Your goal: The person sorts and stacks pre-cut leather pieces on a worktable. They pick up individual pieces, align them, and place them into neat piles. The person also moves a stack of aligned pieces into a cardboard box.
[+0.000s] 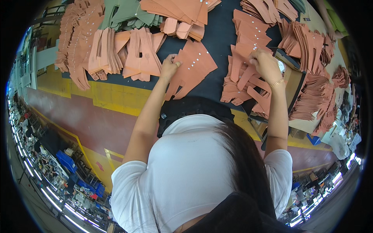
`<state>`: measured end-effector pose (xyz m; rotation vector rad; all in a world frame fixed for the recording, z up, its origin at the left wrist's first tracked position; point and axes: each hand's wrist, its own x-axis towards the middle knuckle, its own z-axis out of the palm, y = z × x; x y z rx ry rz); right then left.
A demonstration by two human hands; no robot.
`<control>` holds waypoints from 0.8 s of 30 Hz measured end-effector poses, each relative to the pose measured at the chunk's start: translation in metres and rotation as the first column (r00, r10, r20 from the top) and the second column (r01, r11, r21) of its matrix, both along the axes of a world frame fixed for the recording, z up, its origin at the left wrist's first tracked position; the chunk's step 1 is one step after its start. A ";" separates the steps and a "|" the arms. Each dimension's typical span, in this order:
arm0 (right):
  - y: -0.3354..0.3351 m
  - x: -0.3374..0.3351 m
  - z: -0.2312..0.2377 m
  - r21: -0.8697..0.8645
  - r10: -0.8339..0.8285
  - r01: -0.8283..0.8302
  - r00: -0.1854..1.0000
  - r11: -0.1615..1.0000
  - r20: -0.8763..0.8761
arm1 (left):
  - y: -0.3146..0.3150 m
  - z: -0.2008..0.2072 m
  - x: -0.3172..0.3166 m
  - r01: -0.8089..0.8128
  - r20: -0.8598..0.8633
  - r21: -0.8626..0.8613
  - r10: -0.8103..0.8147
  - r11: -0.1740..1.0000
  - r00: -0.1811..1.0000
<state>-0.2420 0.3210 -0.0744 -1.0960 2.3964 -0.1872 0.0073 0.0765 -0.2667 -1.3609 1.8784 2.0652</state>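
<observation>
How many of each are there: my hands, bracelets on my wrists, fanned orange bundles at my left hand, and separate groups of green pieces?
Left hand and right hand: 2
Bracelet: 1
Fanned orange bundle: 1
Upper-left green group and top-right green group: 2
Total: 6

Green pieces (130, 16) cut off above, white tags (198, 59) unreadably small; far workstations (54, 163) blurred

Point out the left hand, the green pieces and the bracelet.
Left hand (168, 67): head view, back of the hand.
Green pieces (131, 14): head view, upper face of the pile.
Bracelet (277, 83): head view, middle of its band.
</observation>
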 end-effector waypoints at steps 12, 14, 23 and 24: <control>-0.092 0.088 -0.158 -0.239 -0.284 0.302 0.953 0.923 0.107 | -0.005 -0.013 -0.002 0.217 0.083 -0.267 -0.202 0.939 0.976; -0.094 0.097 -0.181 -0.248 -0.375 0.360 0.927 0.900 -0.017 | -0.004 -0.011 -0.002 0.165 0.084 -0.163 -0.152 0.973 0.985; -0.087 0.079 -0.138 -0.130 -0.314 0.401 0.847 0.907 0.429 | -0.004 -0.015 -0.002 0.216 0.089 -0.291 -0.198 0.932 0.976; -0.083 0.083 -0.121 -0.154 -0.262 0.363 0.854 0.919 0.450 | -0.005 -0.017 -0.002 0.229 0.079 -0.284 -0.215 0.931 0.973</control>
